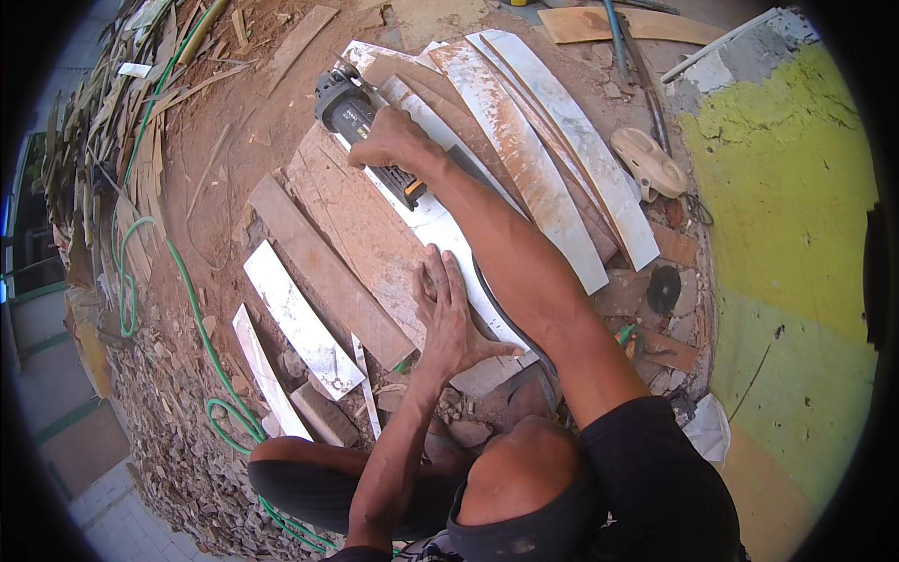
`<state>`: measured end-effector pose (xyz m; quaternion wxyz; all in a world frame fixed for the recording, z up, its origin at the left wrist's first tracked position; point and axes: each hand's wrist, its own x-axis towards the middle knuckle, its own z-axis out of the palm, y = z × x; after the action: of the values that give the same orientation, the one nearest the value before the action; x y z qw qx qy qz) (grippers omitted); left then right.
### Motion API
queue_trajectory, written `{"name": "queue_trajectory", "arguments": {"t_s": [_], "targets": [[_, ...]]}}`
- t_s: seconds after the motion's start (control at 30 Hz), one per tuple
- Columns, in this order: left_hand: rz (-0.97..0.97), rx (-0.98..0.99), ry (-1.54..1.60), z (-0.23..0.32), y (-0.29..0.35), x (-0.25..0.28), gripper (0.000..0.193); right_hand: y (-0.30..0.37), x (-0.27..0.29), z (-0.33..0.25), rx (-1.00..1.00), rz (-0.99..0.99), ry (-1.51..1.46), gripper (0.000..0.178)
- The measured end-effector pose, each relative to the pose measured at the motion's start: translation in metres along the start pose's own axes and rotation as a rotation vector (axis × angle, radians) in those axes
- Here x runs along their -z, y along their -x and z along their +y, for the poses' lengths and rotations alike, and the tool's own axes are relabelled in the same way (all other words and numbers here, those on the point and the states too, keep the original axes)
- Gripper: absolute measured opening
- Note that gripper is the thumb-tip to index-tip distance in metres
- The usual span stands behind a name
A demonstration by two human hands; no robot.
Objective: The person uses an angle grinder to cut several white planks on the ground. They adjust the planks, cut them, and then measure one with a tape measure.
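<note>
My right hand (398, 145) is wrapped round the body of a dark angle grinder (351, 114), whose head and disc point to the far left. The grinder lies over the far end of a long white strip (429, 225) that looks like tile. On the near end of that strip my left hand (449, 328) presses down, fingers stretched out and thumb spread wide. A reddish-brown slab (342, 201) lies beneath and to the left of the strip. The grinder's black cord (492, 295) runs back along my right forearm. Whether the disc is spinning, I cannot tell.
Several white and brown strips (524, 150) lie to the right, and a white offcut (304, 318) to the left. A beige clog (648, 164) stands near the yellow-green wall (777, 197). A green hose (208, 342) winds over rubble at left, below piled wood scraps (89, 178).
</note>
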<state>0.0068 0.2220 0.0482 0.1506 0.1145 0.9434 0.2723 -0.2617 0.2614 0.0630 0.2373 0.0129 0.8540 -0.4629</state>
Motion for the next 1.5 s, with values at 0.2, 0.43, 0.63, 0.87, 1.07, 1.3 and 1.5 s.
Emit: {"name": "queue_trajectory", "arguments": {"t_s": [0.2,0.43,0.63,0.87,1.07,1.3,1.5], "targets": [[-0.004,0.000,-0.017,-0.001,0.000,-0.002,0.178,0.004,0.002,-0.001,-0.011,-0.009,0.011,0.047],[0.001,-0.026,-0.023,0.000,0.000,0.000,0.177,0.005,0.001,0.001,-0.023,-0.016,0.010,0.048],[-0.010,-0.004,-0.023,-0.003,0.002,-0.002,0.178,0.015,0.008,-0.007,-0.082,-0.088,0.019,0.061],[-0.024,0.013,-0.036,-0.002,0.001,-0.004,0.178,0.013,0.003,0.000,-0.047,-0.010,0.042,0.054],[-0.004,-0.024,-0.040,-0.004,0.002,-0.004,0.178,0.012,0.001,0.000,-0.042,-0.009,0.032,0.053],[-0.005,-0.021,-0.030,-0.005,0.002,-0.005,0.179,0.014,0.001,0.001,-0.036,-0.003,0.025,0.053],[-0.010,0.009,-0.022,-0.004,0.003,-0.007,0.179,0.011,-0.001,0.005,-0.024,-0.006,0.018,0.054]]}}
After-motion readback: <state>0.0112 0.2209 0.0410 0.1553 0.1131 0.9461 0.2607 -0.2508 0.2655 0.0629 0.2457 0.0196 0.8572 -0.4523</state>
